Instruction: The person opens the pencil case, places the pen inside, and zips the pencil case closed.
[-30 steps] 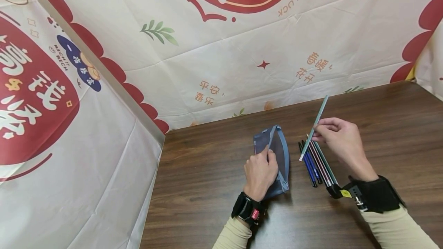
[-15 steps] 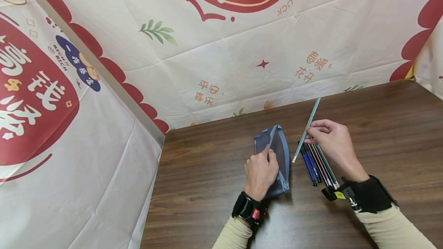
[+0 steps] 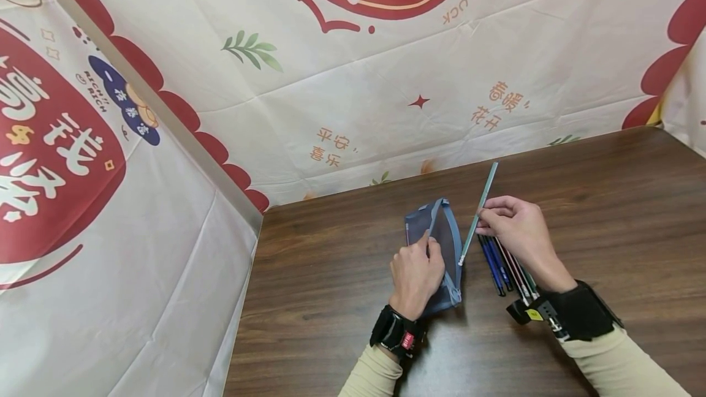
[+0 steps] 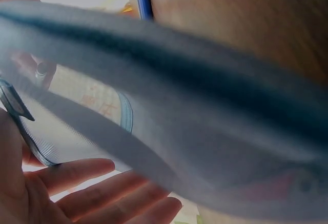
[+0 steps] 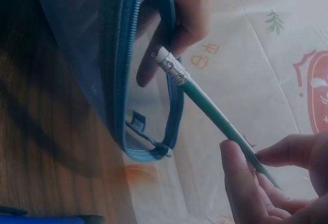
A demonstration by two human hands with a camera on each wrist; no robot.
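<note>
A blue-grey mesh pencil case (image 3: 420,218) lies on the table with its zipper undone and its mouth spread toward the right. My left hand (image 3: 416,271) grips the near side of that mouth; its fingers (image 4: 87,172) show against the mesh in the left wrist view. Between right thumb and fingertips I pinch a light green pencil (image 3: 488,185), tilted, eraser end down. My right hand (image 3: 521,228) is just right of the case. In the right wrist view the white eraser end (image 5: 163,55) appears beside the zippered opening (image 5: 123,70); contact cannot be told.
Blue pens (image 3: 493,268) and several pencils (image 3: 518,277) lie side by side under and beside my right hand, partly covered by it. The brown wooden table (image 3: 320,262) meets a printed white cloth (image 3: 358,97) at the back and another cloth (image 3: 160,231) at the left.
My right hand has moved left with the pencil, from over the row of pens and pencils to the mouth of the pencil case. The left hand and case stay put.
</note>
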